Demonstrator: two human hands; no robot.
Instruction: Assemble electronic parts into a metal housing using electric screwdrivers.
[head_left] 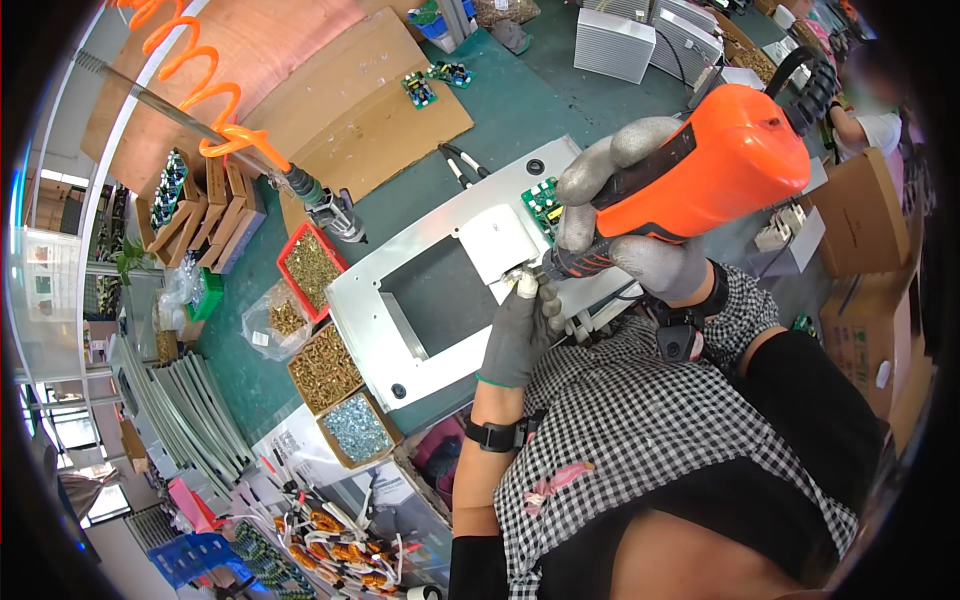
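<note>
My gloved right hand (640, 200) wraps round an orange-and-black power tool (715, 165), a thick black cord at its rear. Its nose points down to the near edge of a white metal panel (372, 318) with a rectangular cutout. Right beside that nose, my left hand (520, 330) in a grey glove has its fingertips drawn together against the panel's edge; whatever is between them is too small to make out. A white cover piece (497, 240) lies on the panel just beyond those fingertips. A green circuit board (541, 207) sits beside it, partly behind my right fingers.
Left of the panel stand a red bin (312, 270) of small brass-coloured parts, a box of copper-coloured screws (325, 370) and a box of silver screws (357, 428). An air screwdriver (335, 215) hangs from an orange coiled hose (225, 100). Flat cardboard (380, 130) lies behind.
</note>
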